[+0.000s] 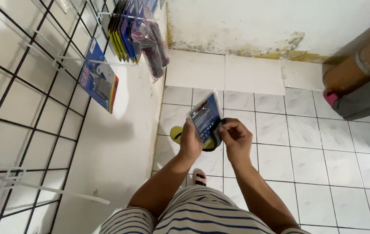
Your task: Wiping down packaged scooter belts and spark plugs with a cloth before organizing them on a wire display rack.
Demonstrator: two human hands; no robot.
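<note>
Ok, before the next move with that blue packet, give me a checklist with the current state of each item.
1. Left hand grips the blue carded packet from the left side: ok.
2. Right hand pinches the packet's right edge: ok.
3. Packet held upright, clear of the wire grid rack: ok.
4. Free peg on the rack at lower left: ok.
5. Packet's hang hole intact: cannot tell.
6. Tiled floor under the hands free of obstacles: not ok, a yellow slipper lies there.
</note>
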